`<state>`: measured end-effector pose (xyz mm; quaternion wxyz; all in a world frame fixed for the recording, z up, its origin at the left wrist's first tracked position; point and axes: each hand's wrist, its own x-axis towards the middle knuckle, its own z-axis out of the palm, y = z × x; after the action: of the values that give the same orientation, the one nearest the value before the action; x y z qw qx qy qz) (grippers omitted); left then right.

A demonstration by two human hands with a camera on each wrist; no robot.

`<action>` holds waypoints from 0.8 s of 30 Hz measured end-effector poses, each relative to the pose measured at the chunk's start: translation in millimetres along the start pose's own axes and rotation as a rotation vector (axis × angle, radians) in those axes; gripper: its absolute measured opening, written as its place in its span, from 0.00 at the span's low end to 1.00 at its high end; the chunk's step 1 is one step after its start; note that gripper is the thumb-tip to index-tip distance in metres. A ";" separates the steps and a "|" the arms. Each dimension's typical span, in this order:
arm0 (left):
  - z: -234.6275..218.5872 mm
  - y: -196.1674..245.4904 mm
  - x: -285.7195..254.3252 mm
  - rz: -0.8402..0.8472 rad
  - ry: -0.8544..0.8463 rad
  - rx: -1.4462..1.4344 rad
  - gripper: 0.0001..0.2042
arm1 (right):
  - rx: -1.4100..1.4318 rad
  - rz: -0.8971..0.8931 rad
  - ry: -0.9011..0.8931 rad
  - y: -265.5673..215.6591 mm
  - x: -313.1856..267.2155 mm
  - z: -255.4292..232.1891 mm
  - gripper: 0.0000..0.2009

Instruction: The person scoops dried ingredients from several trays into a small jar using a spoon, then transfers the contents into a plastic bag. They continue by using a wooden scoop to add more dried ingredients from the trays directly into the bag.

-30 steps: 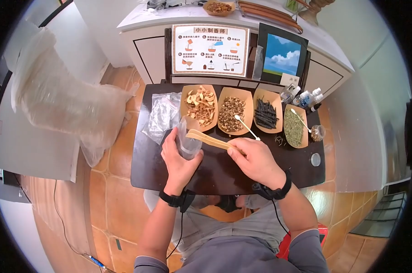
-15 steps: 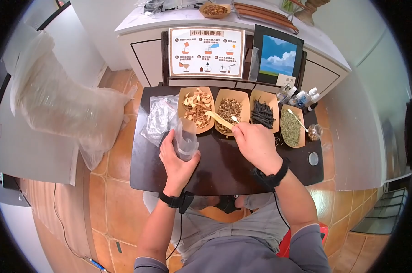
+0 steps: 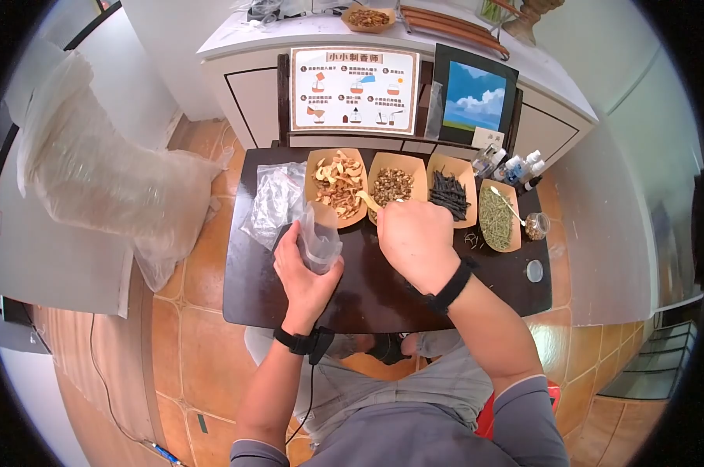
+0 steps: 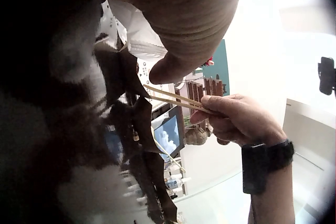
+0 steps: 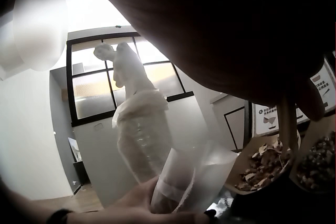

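Note:
My left hand (image 3: pixel 301 280) holds a clear plastic pouch (image 3: pixel 321 245) upright near the left of the dark table, its mouth open at the top. My right hand (image 3: pixel 418 237) pinches bamboo tongs (image 4: pixel 176 100), knuckles up. Their tips reach the edge between a paper tray of pale dried slices (image 3: pixel 338 187) and a tray of brown chopped pieces (image 3: pixel 393 187). In the right wrist view the tongs (image 5: pixel 286 124) point down over the dried slices. From above, my hand covers most of the tongs.
A crumpled plastic bag (image 3: pixel 275 198) lies left of the trays. Rightward stand trays of dark sticks (image 3: pixel 449 194) and green dried herb (image 3: pixel 496 218), small bottles (image 3: pixel 511 167), a jar (image 3: pixel 537 226) and a lid (image 3: pixel 534 271). A printed sign (image 3: pixel 356 89) stands behind.
My right hand has drawn the tongs away from the pouch, rightward to the trays, and has turned knuckles up. My left hand keeps holding the pouch in nearly the same spot.

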<state>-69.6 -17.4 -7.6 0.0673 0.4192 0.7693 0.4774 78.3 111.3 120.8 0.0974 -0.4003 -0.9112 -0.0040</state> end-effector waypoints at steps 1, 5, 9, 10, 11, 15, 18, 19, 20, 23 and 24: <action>0.5 -0.7 -0.1 0.000 0.001 -0.001 0.47 | 0.005 0.005 -0.003 -1.0 1.3 2.0 0.07; 2.2 -2.2 -0.1 0.019 0.022 -0.001 0.47 | -0.013 0.015 -0.011 -2.7 5.1 9.5 0.07; 1.3 -2.4 -0.5 0.023 0.005 0.016 0.48 | 0.016 0.037 0.018 1.2 5.6 20.6 0.12; 1.3 -2.6 -0.4 0.022 0.006 0.016 0.48 | 0.050 0.052 0.022 2.5 4.9 22.7 0.18; 1.4 -2.7 -0.5 0.028 0.007 0.025 0.48 | 0.050 0.051 0.022 3.4 3.8 24.5 0.18; 1.8 -2.1 -0.7 0.030 0.006 0.046 0.49 | 0.187 0.145 0.038 10.0 0.1 35.2 0.17; 1.2 0.1 -0.3 0.024 -0.001 0.052 0.48 | 0.257 0.168 0.056 15.4 -3.7 36.5 0.16; 1.9 -0.3 -0.3 0.024 0.000 0.053 0.48 | 0.281 0.168 0.068 17.0 -5.5 36.3 0.15; 3.1 -1.7 -0.4 0.025 0.006 0.047 0.48 | 0.282 0.166 0.068 19.3 -7.6 35.7 0.15; 1.0 0.1 -0.2 0.020 0.006 0.052 0.48 | 0.335 0.182 0.086 26.0 -16.3 30.7 0.15; 0.7 1.4 -0.4 0.017 -0.006 0.060 0.48 | 0.383 0.189 0.102 28.1 -19.7 28.5 0.15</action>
<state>-68.2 -16.9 -7.0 0.0530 0.4289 0.7796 0.4533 106.8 118.5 87.3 0.2177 -0.4573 -0.8476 0.1582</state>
